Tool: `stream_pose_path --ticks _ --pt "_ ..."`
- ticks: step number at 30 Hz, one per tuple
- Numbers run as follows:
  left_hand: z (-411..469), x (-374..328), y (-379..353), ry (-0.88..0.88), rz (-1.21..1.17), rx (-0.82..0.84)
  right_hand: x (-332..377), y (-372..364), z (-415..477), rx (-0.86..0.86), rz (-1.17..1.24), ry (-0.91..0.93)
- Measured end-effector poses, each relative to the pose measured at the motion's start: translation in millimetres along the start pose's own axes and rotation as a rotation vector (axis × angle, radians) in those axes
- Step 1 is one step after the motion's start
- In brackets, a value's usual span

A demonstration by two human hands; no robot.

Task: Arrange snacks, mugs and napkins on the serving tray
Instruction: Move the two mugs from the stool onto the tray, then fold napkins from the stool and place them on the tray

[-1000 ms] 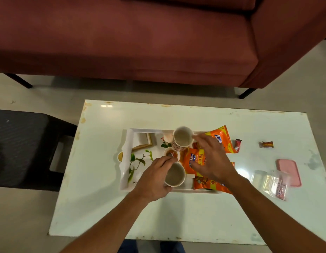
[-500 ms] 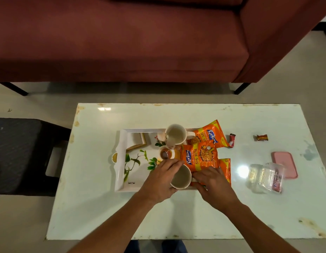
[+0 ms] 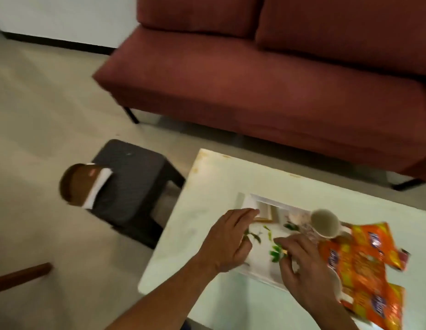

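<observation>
A white serving tray with a green leaf print lies on the pale table. My left hand hovers over the tray's left end, fingers spread, holding nothing. My right hand is over the tray's middle with bent, parted fingers; nothing shows in them. It hides most of a near mug, whose white rim peeks out beside my wrist. A second patterned mug stands tilted at the tray's far side. Orange snack packets overlap on the tray's right end.
A black stool stands left of the table with a blurred brown and white object on its near corner. A dark red sofa fills the far side. A wooden bar lies at the left edge.
The view has swung sharply left, bringing the stool into sight. My left hand let go of the near mug and moved left across the tray. My right hand moved left over that mug.
</observation>
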State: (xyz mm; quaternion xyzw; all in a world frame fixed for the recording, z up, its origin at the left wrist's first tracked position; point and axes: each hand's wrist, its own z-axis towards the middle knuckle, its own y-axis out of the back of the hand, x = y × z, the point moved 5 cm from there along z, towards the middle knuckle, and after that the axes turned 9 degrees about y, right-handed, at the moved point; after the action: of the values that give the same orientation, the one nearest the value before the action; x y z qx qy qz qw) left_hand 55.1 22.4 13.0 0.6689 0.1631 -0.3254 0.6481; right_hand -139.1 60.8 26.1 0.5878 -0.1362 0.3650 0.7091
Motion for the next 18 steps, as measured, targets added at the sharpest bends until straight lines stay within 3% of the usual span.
stream_pose_path --ticks 4,8,18 --pt "-7.7 85.5 92.8 0.373 -0.033 -0.345 83.7 -85.7 84.2 0.025 0.229 -0.063" --pt "-26.0 171.6 174.8 0.654 -0.121 -0.543 167.3 -181.9 148.7 0.100 0.421 -0.176" --pt "-68.4 333.4 307.2 0.911 -0.045 -0.792 306.1 -370.3 227.7 0.299 0.473 -0.343"
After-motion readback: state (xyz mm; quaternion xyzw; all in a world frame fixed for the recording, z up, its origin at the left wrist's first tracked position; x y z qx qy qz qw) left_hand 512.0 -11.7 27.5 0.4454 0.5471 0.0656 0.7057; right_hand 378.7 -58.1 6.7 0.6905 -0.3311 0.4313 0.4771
